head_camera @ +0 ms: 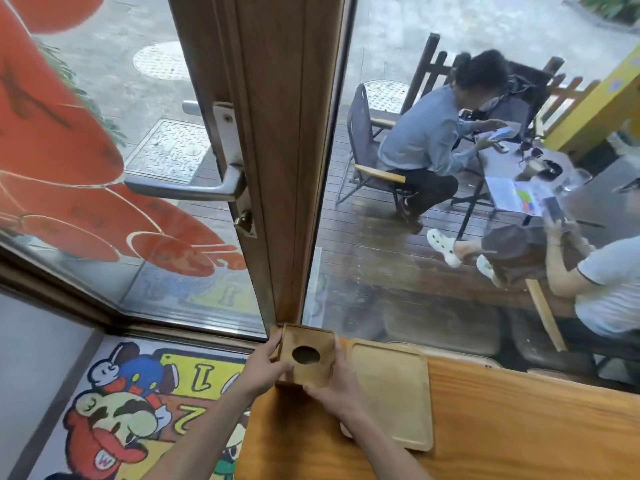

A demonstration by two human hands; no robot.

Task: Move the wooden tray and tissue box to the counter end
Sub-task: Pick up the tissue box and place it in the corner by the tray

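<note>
A square wooden tissue box (306, 367) with a round hole in its top stands at the far left end of the wooden counter (502, 427), right against the window frame. My left hand (265, 363) grips its left side and my right hand (341, 382) grips its right and near side. The light wooden tray (394, 386) lies flat on the counter just right of the box, touching or nearly touching it. My right wrist covers the tray's near left corner.
A brown door frame (277, 168) with a metal handle (194, 188) rises just behind the box. Glass panes run along the counter's far edge. Outside, two people sit at a table. A cartoon floor mat (138, 403) lies below the counter's left end.
</note>
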